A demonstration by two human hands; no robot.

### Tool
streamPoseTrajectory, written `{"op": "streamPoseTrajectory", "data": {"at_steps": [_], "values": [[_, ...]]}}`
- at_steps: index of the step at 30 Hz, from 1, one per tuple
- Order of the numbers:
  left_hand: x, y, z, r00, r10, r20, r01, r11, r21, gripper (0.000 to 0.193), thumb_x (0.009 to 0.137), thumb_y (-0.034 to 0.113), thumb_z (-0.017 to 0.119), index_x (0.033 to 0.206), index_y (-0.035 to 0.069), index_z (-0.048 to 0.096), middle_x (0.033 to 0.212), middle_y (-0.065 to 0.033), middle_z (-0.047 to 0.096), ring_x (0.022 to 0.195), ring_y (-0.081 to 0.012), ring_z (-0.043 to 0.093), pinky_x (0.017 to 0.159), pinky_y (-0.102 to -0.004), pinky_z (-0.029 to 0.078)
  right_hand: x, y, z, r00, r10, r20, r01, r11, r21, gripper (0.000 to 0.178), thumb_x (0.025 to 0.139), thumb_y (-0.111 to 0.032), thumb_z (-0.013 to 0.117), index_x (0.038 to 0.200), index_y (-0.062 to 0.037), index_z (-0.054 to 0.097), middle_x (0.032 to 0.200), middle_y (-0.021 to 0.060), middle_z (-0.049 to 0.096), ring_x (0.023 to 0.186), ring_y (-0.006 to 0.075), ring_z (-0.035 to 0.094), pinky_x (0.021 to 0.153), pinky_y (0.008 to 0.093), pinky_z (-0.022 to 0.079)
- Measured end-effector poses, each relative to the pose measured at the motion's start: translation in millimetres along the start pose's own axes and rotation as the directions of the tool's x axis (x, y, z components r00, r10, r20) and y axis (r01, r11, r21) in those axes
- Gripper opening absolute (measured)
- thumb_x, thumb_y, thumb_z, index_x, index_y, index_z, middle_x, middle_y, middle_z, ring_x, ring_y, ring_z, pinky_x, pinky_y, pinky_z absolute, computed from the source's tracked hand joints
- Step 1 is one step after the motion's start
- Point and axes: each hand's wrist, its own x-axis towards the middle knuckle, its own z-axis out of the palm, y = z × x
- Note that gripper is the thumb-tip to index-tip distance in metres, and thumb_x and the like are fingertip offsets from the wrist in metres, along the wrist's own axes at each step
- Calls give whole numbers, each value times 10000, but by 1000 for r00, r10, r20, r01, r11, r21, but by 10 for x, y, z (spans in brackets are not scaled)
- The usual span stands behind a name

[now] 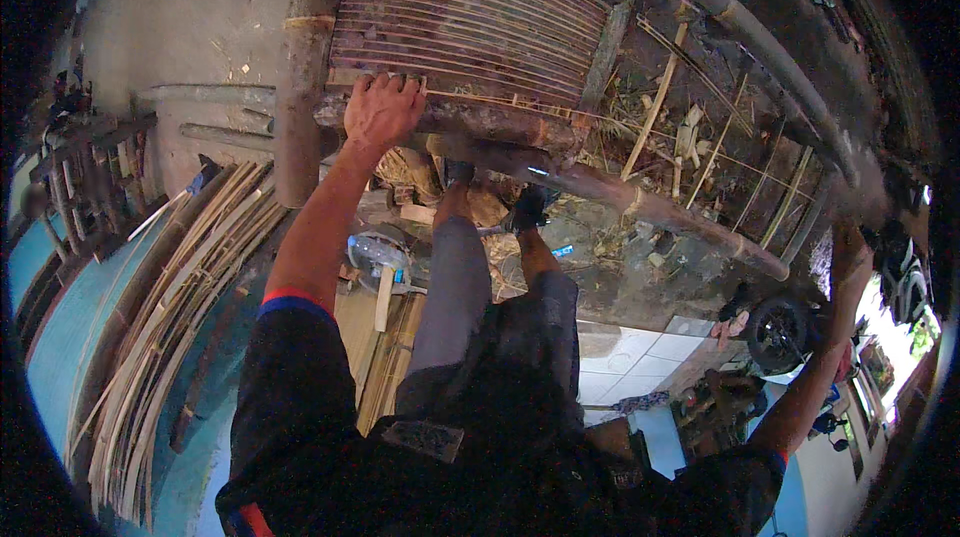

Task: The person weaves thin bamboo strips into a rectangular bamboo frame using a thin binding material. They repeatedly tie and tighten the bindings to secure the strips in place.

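My left hand (385,109) is closed, its fingers curled at the near rail of a bamboo frame (450,121). From beside those fingers a long thin bamboo strip (640,130) runs off to the right. Inside the frame lie several parallel slats (470,12), spaced evenly from side to side. My right arm reaches far out to the right, and my right hand (850,242) is dark and blurred near the strip's far end. Its fingers cannot be made out. A thick bamboo pole (640,199) crosses in front of my feet.
A bundle of split bamboo strips (180,327) lies on the left. A circular power tool (378,252) sits by my legs. Wood shavings and scraps (690,132) litter the ground to the right. Further right are a black wheel (778,334) and white tiles (640,357).
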Motion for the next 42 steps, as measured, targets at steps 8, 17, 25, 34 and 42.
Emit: {"op": "streamPoseTrajectory", "data": {"at_steps": [8,17,25,34,42], "values": [[-40,-38,-14,963,-91,-254,25,968,-250,188,964,258,585,1009,113,696,830,-103,695,827,-326,664,824,-468,501,-219,-1803,1978,993,-97,60,105,985,-135,414,852,-240,697,1236,-97,641,1223,174,647,1167,387,572,1000,481,451],[117,-175,-119,964,-183,192,258,484,-836,378,986,310,559,790,23,707,671,-194,627,643,-400,591,614,-442,460,-267,-5452,3011,945,-158,286,-200,413,889,479,953,-278,632,1351,-22,562,923,240,697,826,407,691,748,473,536],[181,-116,-310,954,-78,288,167,940,-297,446,1042,399,462,939,76,751,938,-176,740,883,-375,703,795,-459,539,225,-5683,3130,698,-396,597,-599,134,789,203,987,-173,541,1096,-15,609,688,89,613,547,199,596,463,394,444],[348,134,-323,925,-180,334,225,969,-101,513,1038,533,363,1179,201,728,1108,-147,730,1095,-373,662,1023,-629,366,349,-5964,3170,543,-332,771,-839,-240,488,212,1006,-229,497,843,-102,544,625,40,524,457,130,435,402,307,313],[346,26,-154,853,-199,482,278,955,-98,566,1044,546,316,1140,167,725,1040,-110,746,1079,-321,666,1005,-666,294,451,-5903,3138,598,-472,647,-779,-154,608,271,969,-271,508,806,-78,607,613,81,571,476,196,519,399,372,365]]}}
